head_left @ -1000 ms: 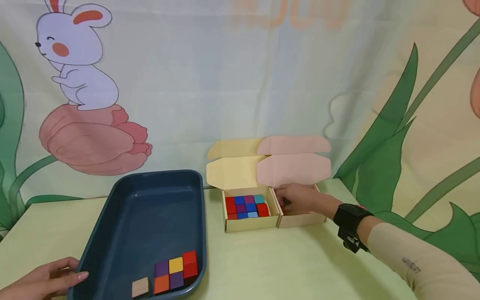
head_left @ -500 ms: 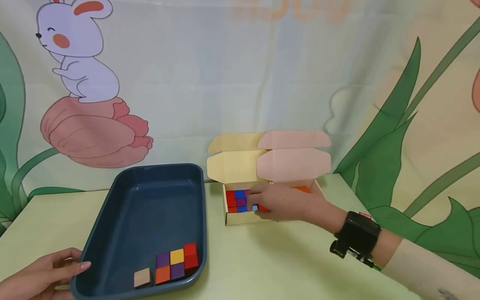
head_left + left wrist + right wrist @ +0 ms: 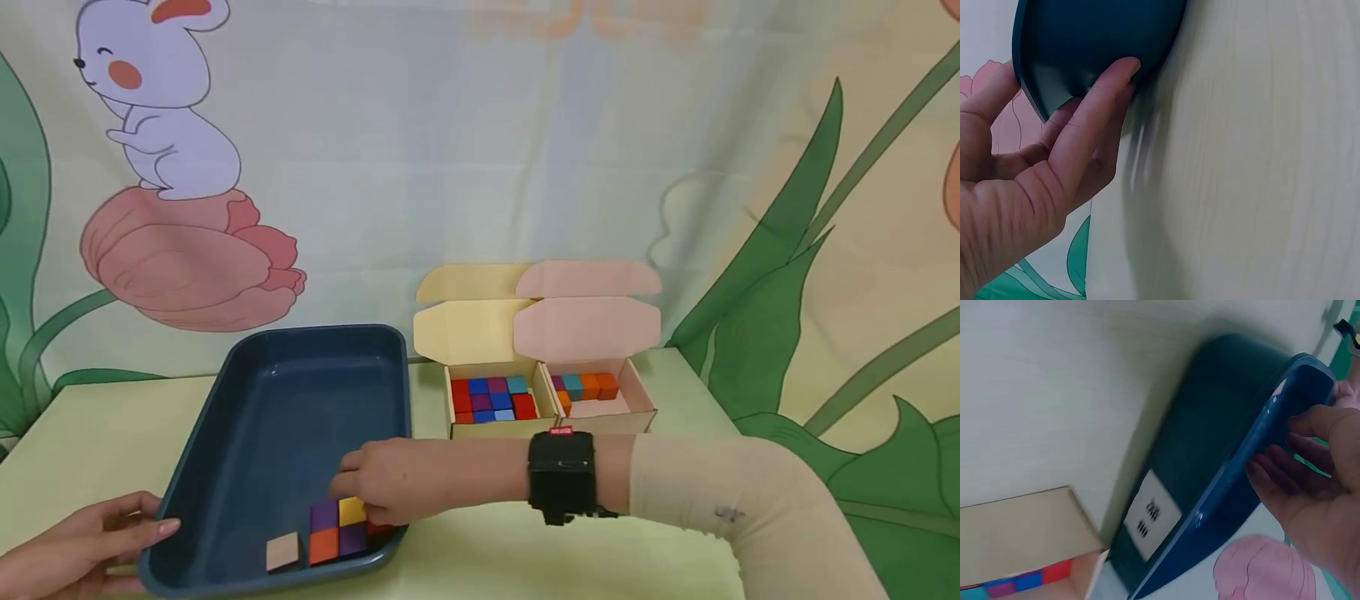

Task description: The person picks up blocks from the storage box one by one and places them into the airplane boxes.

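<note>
My left hand [image 3: 93, 537] grips the left rim of a dark blue tray [image 3: 300, 400]; in the left wrist view its thumb [image 3: 1100, 106] lies against the tray wall. Over the tray's right side is my right hand [image 3: 408, 479], fingers bent and apart, with nothing between them in the right wrist view. Below it are a yellow block [image 3: 350, 509] and a red block [image 3: 378, 530], which the hand partly hides. Beside these lie purple blocks [image 3: 324, 515], an orange block [image 3: 324, 546] and, a little apart, a plain wooden block [image 3: 282, 552].
Behind my right forearm stand a yellow box [image 3: 504, 432], nearly full of coloured blocks, and an adjoining pink box [image 3: 603, 421] with several blocks along its back and left. Their lids [image 3: 480, 329] stand raised near the printed cloth backdrop [image 3: 360, 208].
My right hand has left the pink box, passed over the yellow box and come left to the tray. The pink box's blocks are now uncovered. My left hand keeps its grip.
</note>
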{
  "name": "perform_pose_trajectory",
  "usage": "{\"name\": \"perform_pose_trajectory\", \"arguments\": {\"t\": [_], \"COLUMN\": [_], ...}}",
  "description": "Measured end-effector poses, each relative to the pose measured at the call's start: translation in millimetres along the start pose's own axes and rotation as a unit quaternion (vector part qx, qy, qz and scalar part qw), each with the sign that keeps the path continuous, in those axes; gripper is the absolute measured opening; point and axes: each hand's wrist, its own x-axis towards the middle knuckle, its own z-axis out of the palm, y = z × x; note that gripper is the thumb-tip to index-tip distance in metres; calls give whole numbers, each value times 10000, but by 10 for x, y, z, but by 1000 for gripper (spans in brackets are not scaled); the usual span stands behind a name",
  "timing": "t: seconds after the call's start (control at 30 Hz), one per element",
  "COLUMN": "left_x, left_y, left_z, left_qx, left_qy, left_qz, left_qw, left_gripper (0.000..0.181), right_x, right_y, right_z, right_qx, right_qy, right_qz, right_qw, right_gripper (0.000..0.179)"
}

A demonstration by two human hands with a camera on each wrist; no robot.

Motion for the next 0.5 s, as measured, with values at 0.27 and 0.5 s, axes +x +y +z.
{"name": "perform_pose_trajectory", "arguments": {"t": [0.27,0.5], "left_x": [59,86], "left_y": [-35,-21], "left_z": [137,257], "left_qx": [701,1094], "left_qy": [239,509], "left_qz": [-133,-241], "left_qw": [9972,9924], "left_gripper": [40,43], "right_x": [433,519], "right_y": [-29,3], "right_z": [97,108], "right_qx": [461,358], "right_qy": [-1107,-1511], "right_qz": [43,-225], "right_qw": [9928,9876], "right_gripper": [47,43]}}
